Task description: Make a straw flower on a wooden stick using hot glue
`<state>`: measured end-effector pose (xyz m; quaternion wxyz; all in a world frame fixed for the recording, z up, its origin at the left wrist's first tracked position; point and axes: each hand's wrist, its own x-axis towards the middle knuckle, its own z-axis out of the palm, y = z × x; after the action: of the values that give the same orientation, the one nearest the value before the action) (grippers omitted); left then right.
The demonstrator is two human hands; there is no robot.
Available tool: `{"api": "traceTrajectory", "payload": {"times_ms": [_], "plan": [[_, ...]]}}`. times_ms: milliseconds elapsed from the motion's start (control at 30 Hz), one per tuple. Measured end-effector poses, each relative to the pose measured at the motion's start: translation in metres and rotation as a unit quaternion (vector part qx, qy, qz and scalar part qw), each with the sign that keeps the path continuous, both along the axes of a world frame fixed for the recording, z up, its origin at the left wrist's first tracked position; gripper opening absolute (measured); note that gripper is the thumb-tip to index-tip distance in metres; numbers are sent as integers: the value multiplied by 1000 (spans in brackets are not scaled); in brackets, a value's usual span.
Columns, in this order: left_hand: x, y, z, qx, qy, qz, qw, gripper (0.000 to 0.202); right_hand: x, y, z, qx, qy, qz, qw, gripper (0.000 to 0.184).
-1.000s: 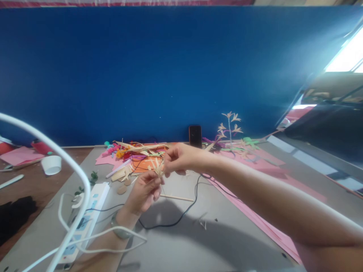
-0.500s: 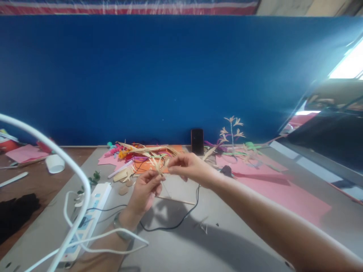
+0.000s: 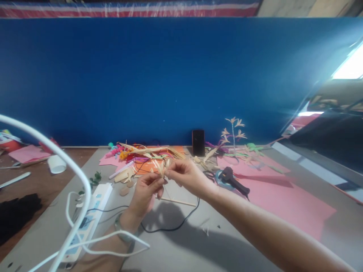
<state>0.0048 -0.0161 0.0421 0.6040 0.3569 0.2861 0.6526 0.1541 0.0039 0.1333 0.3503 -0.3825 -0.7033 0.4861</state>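
Observation:
A small pale flower of dried husk strips [image 3: 161,168] stands up between my two hands, with a thin stem trailing below. My left hand [image 3: 146,192] is closed, pinching the flower's base between thumb and fingers. From the right, my right hand [image 3: 185,174] pinches at the flower's petals, its fingertips close to the left ones. Exactly which strip the right fingers grip is partly hidden. Beneath the hands a thin stick [image 3: 178,202] lies on the grey table. Behind them is a pile of dried husk strips [image 3: 150,151].
A black glue gun [image 3: 234,182] rests on a roll of tape beside pink paper [image 3: 286,204]. A finished husk-flower stem [image 3: 233,134] and a dark phone [image 3: 198,142] stand at the back. White cable [image 3: 85,177] loops over a power strip [image 3: 92,219] at left.
My right hand has moved slightly down and left, against the flower and closer to my left hand. The glue gun, hidden by the right arm before, now shows.

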Motion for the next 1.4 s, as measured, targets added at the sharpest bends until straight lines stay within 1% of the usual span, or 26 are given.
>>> {"api": "traceTrajectory", "payload": {"times_ms": [100, 267, 400, 567, 733, 867, 1033, 1133, 1200, 1300, 1400], "plan": [[0, 0, 0, -5, -1, 0, 1000, 22, -1, -2, 2, 12, -16, -20, 1000, 24], [0, 0, 2, -14, -2, 9, 1000, 25, -3, 0, -1, 23, -29, -28, 999, 22], [0, -1, 4, -17, -2, 2, 1000, 25, -3, 4, -2, 11, -27, -10, 1000, 20], [0, -1, 4, -11, 7, -1, 1000, 25, -3, 4, 3, -10, -51, -6, 999, 19], [-1, -2, 3, -5, 18, -1, 1000, 26, -2, 2, 5, 12, -44, 8, 999, 22], [-2, -2, 3, -11, 16, -4, 1000, 27, -1, -1, 8, 25, -64, -3, 998, 20], [-1, -2, 6, -14, 10, -5, 1000, 31, 0, -6, 10, 82, -90, -1, 993, 16], [0, -3, 8, -20, 15, -1, 1000, 32, 1, -11, 10, 145, -128, -6, 981, 15], [0, -3, 9, -27, 16, -2, 1000, 33, 4, -13, 9, 185, -158, -24, 970, 16], [-1, -3, 12, -36, 15, -8, 999, 33, 13, -13, 7, 231, -173, -47, 956, 17], [-5, -4, 11, -28, 17, -34, 999, 31, 27, -9, 0, 255, -168, -34, 952, 23]]}}
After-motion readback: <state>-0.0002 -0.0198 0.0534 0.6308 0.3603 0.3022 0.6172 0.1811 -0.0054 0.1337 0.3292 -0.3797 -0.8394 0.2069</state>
